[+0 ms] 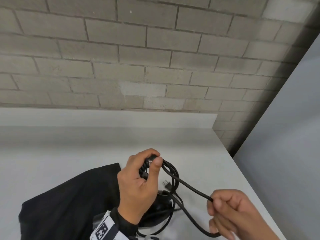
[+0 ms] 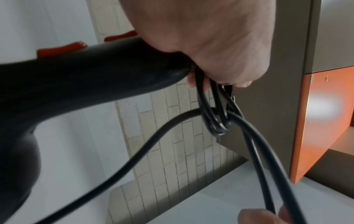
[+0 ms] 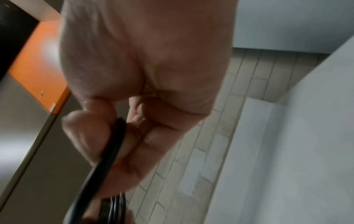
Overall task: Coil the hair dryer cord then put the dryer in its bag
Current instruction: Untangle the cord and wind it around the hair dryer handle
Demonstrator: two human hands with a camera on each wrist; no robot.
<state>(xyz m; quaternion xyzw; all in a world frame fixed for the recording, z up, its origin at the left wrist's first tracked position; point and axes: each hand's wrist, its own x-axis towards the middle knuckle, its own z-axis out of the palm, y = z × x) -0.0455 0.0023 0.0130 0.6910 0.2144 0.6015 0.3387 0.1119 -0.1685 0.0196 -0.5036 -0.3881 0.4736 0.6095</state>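
Observation:
My left hand (image 1: pixel 153 158) grips the end of the black hair dryer's handle (image 2: pixel 95 72) together with several loops of its black cord (image 1: pixel 173 172), held a little above the table. The dryer's body (image 1: pixel 162 201) hangs below that hand, mostly hidden by it. A taut strand runs from the loops to my right hand (image 1: pixel 213 205), which pinches the cord (image 3: pixel 113 144) between thumb and fingers; a second strand curves back under it. The plug (image 1: pixel 167 185) dangles by the loops. The black cloth bag (image 1: pixel 69 196) lies flat on the table, left of my left hand.
The white table (image 1: pixel 86 144) ends in a raised back lip against a grey brick wall (image 1: pixel 155 58). A grey panel (image 1: pixel 285 135) stands along its right edge. An orange cabinet panel (image 2: pixel 321 121) shows in the left wrist view.

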